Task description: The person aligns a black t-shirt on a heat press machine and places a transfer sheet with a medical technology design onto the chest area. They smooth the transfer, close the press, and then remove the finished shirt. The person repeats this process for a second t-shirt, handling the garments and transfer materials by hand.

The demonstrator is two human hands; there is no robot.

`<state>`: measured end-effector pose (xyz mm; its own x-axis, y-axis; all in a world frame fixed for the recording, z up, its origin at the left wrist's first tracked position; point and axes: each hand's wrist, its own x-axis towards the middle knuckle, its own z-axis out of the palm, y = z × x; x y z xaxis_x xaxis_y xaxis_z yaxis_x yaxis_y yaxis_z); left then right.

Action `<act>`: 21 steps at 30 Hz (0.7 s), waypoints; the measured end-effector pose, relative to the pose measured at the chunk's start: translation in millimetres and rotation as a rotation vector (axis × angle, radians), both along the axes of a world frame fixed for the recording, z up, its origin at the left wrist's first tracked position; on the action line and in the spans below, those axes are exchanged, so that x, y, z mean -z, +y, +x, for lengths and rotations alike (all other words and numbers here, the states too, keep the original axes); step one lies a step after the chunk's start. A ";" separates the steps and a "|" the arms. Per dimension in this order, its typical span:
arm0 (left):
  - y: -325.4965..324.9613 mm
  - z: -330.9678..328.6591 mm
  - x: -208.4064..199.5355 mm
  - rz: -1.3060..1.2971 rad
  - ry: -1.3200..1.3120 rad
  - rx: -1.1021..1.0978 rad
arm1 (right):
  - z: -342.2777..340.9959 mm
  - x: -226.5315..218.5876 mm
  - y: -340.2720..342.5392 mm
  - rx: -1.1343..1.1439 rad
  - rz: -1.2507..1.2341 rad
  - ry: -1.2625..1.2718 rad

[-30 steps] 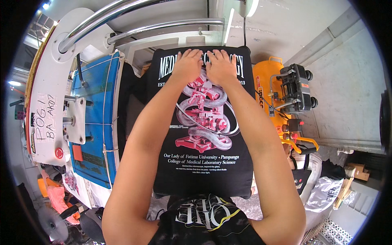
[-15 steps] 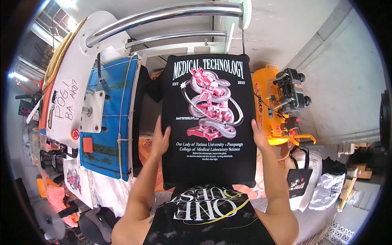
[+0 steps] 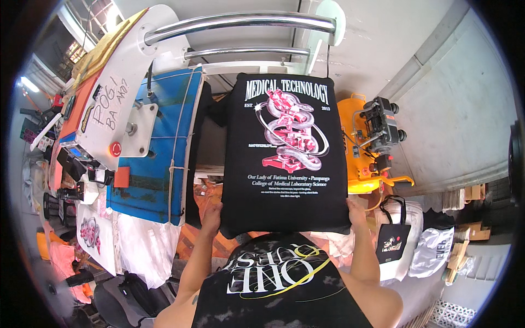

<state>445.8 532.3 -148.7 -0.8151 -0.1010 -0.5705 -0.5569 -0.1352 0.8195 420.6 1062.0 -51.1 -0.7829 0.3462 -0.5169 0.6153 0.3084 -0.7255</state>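
A black T-shirt (image 3: 287, 218) is stretched over a flat rectangular platen in front of me, with a pink-and-white print (image 3: 290, 131) of a coiled snake around a microscope and white lettering. My left hand (image 3: 211, 218) is closed at the shirt's near left edge, its fingers curled against the cloth. At the near right edge, my right hand (image 3: 356, 213) holds the fabric in the same way, fingertips partly hidden behind it. Part of the dark cloth (image 3: 217, 109) hangs off the platen's left side.
Left of the shirt stands a heat press (image 3: 104, 109) with a blue tied pad (image 3: 169, 136), a red knob (image 3: 115, 148) and chrome bars (image 3: 240, 30) overhead. An orange air compressor (image 3: 355, 120) sits at right, with a black tote bag (image 3: 392, 238) below. Printed film sheets (image 3: 95, 235) lie lower left.
Both hands have slid toward me along the shirt's sides, from about the middle to the near corners. The view has shifted slightly.
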 end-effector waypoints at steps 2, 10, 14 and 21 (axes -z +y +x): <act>2.4 -1.2 -4.9 -0.337 0.027 0.111 | -1.0 43.1 36.5 -0.187 0.327 0.059; -6.1 60.0 2.4 -0.662 0.035 0.140 | -206.8 -48.7 -93.6 -0.402 0.749 0.776; -3.2 89.9 -38.4 -0.775 0.036 0.197 | -324.8 -33.0 -174.1 -0.713 0.873 0.576; -0.2 198.3 -80.7 -0.812 -0.161 -0.217 | -400.1 -30.2 -214.9 -0.631 0.928 0.396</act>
<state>644.1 532.0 -68.0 -0.6454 -0.6731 -0.3611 -0.7048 0.3426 0.6212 20.5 847.2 -20.9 -0.9981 -0.0434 0.0441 -0.0503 0.9841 -0.1701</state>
